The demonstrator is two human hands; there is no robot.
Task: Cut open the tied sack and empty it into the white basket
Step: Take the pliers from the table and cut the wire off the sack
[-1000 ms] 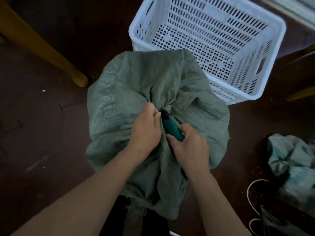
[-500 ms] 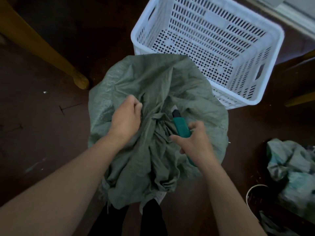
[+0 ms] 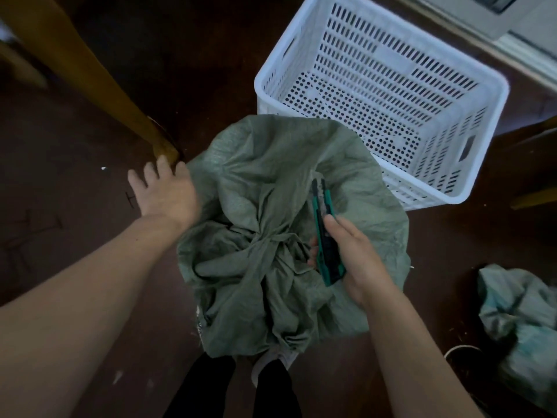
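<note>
Most of the view is dark reddish-brown floor (image 3: 69, 267), dull and scuffed, with pale flecks and a few thin dark scratch marks at the left that do not read as letters. A grey ledge (image 3: 530, 40), perhaps a sill or step, crosses the top right corner, blurred and cut off.

Next in size, the white basket (image 3: 376, 52) stands on the floor at upper right, its walls slotted and its bottom perforated, with nothing in it. Just before it sits the sack (image 3: 271, 182), grey-green woven cloth, bulging and creased, its neck gathered into a knot near the middle. Its far edge overlaps the basket's near corner; whether they touch cannot be told.

A yellowish wooden leg (image 3: 90, 76) slants in from the top left, its upper part out of frame. At the right edge lies a crumpled heap of green cloth (image 3: 518, 312), soft and partly cut off.

Black trouser legs (image 3: 211, 387) show below the sack, which hides the feet.

Palm down at the sack's left edge is the left hand (image 3: 164, 194), its fingers straight and spread, gripping nothing. Over the sack, the right hand (image 3: 355, 257) curls fingers and thumb round a teal knife (image 3: 321, 206), tip pointing toward the basket; the blade is too blurred to make out.
</note>
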